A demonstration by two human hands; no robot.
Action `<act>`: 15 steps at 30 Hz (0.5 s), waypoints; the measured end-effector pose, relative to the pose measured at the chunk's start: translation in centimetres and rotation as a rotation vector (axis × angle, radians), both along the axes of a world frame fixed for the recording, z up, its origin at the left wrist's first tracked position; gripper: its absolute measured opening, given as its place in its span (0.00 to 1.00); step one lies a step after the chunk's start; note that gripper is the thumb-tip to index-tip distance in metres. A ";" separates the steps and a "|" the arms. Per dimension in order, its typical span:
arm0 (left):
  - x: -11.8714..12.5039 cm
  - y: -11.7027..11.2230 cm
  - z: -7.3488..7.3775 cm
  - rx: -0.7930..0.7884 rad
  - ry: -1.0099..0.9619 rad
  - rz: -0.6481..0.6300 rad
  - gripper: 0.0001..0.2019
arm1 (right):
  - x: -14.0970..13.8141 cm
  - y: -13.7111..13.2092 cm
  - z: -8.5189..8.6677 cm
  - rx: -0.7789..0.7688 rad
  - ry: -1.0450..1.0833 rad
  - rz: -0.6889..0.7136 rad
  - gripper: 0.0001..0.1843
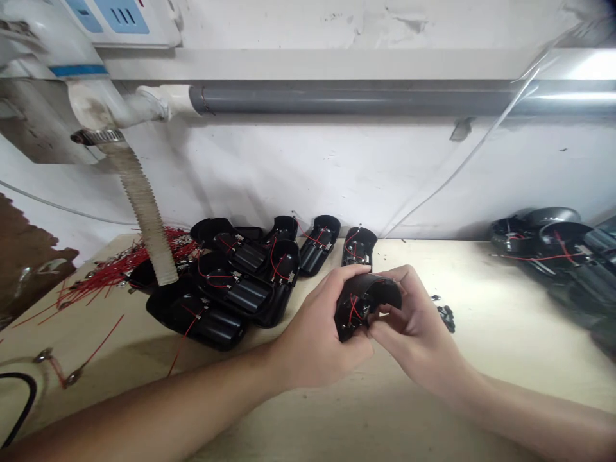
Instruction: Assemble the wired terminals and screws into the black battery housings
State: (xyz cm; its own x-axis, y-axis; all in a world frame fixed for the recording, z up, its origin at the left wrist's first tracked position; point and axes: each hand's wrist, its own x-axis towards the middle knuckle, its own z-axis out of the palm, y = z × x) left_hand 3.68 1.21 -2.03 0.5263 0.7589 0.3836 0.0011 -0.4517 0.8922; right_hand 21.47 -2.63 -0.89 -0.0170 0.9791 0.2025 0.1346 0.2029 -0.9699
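A black plastic housing (pixel 362 287) with a curved wall and thin red wires inside is held up above the table. My left hand (pixel 323 327) is closed round its left side, thumb along the near edge. On the right, my right hand (pixel 414 327) grips the same housing, with its thumb and fingers bent at the near opening. Whether a small part sits between those fingertips is hidden. Just behind stands another black housing (pixel 359 246) with red wire. Several small black pieces (pixel 446 317) lie beside my right hand.
Several black housings (pixel 226 282) with red wires crowd the table's left side. Red wires (pixel 120 266) are heaped farther left, under a ribbed hose (pixel 144 212). More black housings (pixel 553 256) are stacked at the right. A grey pipe (pixel 337 101) runs along the wall.
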 end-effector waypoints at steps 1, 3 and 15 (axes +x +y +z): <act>0.0 0.0 0.0 -0.006 -0.002 -0.005 0.38 | -0.1 0.0 0.0 -0.009 -0.001 -0.008 0.18; 0.0 0.1 -0.1 -0.019 -0.003 -0.002 0.38 | -0.1 0.0 0.0 -0.023 0.004 -0.014 0.18; -0.7 -0.6 -1.2 0.240 -0.087 0.379 0.42 | 0.2 0.4 -0.4 -0.149 0.057 0.040 0.21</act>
State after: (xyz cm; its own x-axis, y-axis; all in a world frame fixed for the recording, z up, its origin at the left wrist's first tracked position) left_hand 2.98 0.58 -3.21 0.1865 0.7762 0.6022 0.1361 -0.6275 0.7666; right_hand 21.72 -2.24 -1.30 -0.0495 0.9972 0.0568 0.0728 0.0603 -0.9955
